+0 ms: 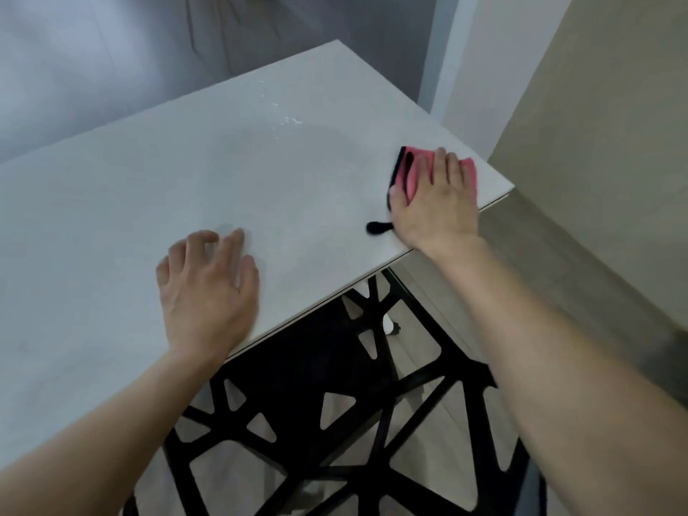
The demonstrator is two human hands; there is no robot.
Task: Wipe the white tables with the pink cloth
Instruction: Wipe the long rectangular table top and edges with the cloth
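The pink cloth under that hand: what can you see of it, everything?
The pink cloth looks soft, perhaps microfibre, with black trim along its left edge and a black loop sticking out at the near side. It lies flat near the right corner of the white table, close to the edge. The right hand presses on it with straight fingers, covering most of it; pink shows left of the fingers and past the fingertips.

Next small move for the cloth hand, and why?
Probably slide the right hand, pressing the pink cloth flat at the right corner of the white table, toward the wet specks farther in: they look unwiped. The left hand rests on the top.
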